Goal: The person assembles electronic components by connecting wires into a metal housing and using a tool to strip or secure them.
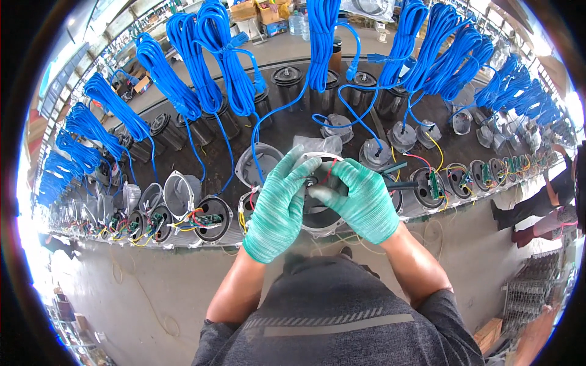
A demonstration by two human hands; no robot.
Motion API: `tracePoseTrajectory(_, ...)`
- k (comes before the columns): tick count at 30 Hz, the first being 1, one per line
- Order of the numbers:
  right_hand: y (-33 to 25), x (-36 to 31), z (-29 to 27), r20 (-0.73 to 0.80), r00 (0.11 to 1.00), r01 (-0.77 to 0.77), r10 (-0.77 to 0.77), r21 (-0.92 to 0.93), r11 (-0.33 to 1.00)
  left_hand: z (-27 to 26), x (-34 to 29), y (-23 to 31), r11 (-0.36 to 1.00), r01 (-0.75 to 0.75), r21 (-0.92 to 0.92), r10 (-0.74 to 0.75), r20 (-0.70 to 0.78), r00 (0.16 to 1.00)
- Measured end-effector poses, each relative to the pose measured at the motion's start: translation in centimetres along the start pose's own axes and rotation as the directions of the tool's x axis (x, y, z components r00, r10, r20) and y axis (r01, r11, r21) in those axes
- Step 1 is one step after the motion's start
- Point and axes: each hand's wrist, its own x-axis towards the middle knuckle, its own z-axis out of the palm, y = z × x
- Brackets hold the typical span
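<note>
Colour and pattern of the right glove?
Green with fine paler streaks. The right glove shows best in the head view.

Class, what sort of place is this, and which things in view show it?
Probably a factory assembly line: blue cable coils in a long row, many similar grey housings along the bench, and exposed green circuit boards among them.

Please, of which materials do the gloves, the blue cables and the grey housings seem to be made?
Gloves: probably knitted fabric, matt; fine streaked ribs show.
Blue cables: likely a plastic or rubber sheath, smooth, as the even colour and slight shine suggest.
Grey housings: perhaps cast metal, dull, judging by the moulded rims; plastic remains possible.
</note>
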Motion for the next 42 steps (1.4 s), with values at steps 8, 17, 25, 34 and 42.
tracePoseTrajectory(8,-1.1,0.2,1.4,-0.162,0.942,0.298,-0.294,0.0,0.955,0.5,-1.0,0.9,0.97,0.18,-0.165,-0.18,0.012,0.984)
tracePoseTrajectory(17,-1.1,0.4,0.0,0.001,0.964,0.265,-0.265,-0.044,0.963,-0.2,-0.7,1.6,0.992,0.104,-0.068,-0.093,0.156,0.983)
tracePoseTrajectory(25,-1.6,-1.4,0.1,-0.009,0.953,-0.142,0.303,0.871,0.471,0.3,0.6,3.9,0.987,0.069,-0.143,-0.061,0.058,0.996)
tracePoseTrajectory(34,-1.9,-3.1,-2.4,-0.112,0.926,0.043,0.36,0.98,0.197,1.7,3.5,6.2,0.98,-0.197,-0.011,0.197,0.089,0.976)
tracePoseTrajectory(42,0.7,-8.1,-16.8,-0.4,0.914,0.398,-0.069,0.849,0.348,0.8,1.0,0.4,0.996,-0.04,0.076,0.039,0.025,0.999)
